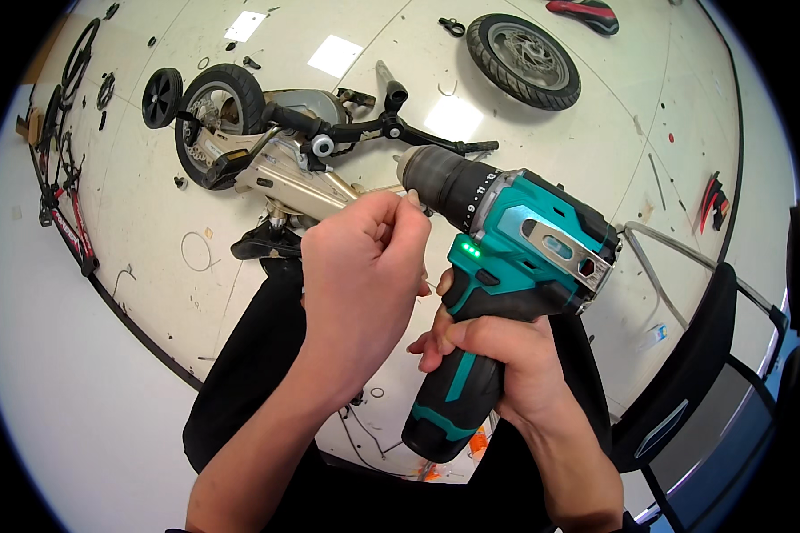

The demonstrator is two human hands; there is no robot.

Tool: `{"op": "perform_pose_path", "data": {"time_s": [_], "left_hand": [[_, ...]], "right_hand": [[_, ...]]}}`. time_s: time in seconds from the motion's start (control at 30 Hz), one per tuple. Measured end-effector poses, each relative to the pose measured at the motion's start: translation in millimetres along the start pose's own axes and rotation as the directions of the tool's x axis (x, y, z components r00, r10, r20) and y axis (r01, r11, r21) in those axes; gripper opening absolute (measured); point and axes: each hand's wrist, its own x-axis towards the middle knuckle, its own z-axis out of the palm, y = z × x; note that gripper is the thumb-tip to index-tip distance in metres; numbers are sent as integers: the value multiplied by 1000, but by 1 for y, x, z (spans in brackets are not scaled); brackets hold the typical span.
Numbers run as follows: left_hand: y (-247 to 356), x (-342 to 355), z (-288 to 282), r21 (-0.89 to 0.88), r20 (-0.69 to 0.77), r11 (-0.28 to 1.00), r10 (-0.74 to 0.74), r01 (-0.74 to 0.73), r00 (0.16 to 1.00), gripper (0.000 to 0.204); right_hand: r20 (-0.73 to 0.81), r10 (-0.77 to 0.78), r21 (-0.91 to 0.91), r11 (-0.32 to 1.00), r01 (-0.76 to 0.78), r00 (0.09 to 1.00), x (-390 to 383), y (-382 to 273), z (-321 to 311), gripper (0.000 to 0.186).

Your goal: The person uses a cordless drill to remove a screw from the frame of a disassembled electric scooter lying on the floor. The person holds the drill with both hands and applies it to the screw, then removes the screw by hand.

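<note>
My right hand (516,355) is wrapped round the black grip of a teal and black cordless drill (498,275). The drill points up and to the left, with several green lights glowing on its side. My left hand (364,258) is closed in a pinch just below and left of the black chuck (440,182). Whatever its fingers hold, if anything, is hidden by the hand. Beyond both hands, a small beige bike frame (267,173) lies on the floor with its black handlebar (396,129) and a rear wheel (218,124) attached.
A loose wheel (523,62) and a red and black saddle (587,16) lie at the far side. Red and black bike parts (67,213) lie along the left edge. A chair (684,373) stands close on the right. Small parts are scattered over the pale floor (596,160).
</note>
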Motion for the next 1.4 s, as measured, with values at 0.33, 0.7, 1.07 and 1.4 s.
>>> {"op": "perform_pose_path", "data": {"time_s": [0.33,0.7,1.07,1.4], "left_hand": [[-1,0,0,35,8,999,2,-2,1000,28],[-4,-2,3,34,2,999,25,-25,1000,26],[-4,-2,3,75,-5,997,36,-35,999,24],[-5,-4,6,52,-6,999,12,-12,1000,24]], "right_hand": [[24,-13,11,1000,13,1000,0,-1,0,39],[8,-8,-20,1000,8,1000,-1,-2,-1,41],[24,-29,-24,999,30,999,1,-1,-1,39],[-4,3,-36,999,-3,1000,0,-2,2,37]]}}
